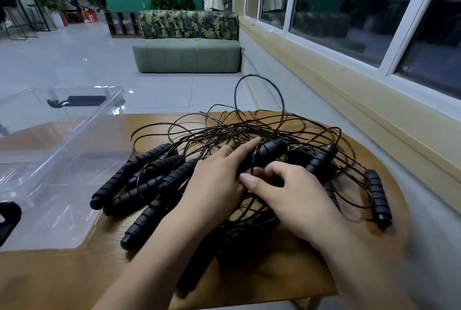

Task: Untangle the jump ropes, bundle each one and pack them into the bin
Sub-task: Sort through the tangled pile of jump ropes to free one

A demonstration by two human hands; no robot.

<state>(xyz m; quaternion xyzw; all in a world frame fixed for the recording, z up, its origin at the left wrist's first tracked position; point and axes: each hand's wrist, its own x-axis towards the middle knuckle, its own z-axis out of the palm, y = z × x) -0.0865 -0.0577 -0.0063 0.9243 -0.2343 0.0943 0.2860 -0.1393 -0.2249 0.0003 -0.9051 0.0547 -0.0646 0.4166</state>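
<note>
Find the jump ropes (232, 132) heaped in one tangle on the worktop (62, 279), just right of the clear bin (74, 135). Expect thin, springy black cords, light, probably slick, prone to coiling back and snagging on neighbouring loops. Avoid pulling on a mid-length loop, as this is likely to tighten the knot. Take hold at the ribbed handles (124, 177), seemingly thick, firm and grippy; draw one out and follow its cord. Note the left hand (217, 180), laid over the heap, fingers nearly straight, index tip on the cords. Note the right hand (294, 192), fingers curled in among the loops; cannot tell whether pinching a cord.
</note>
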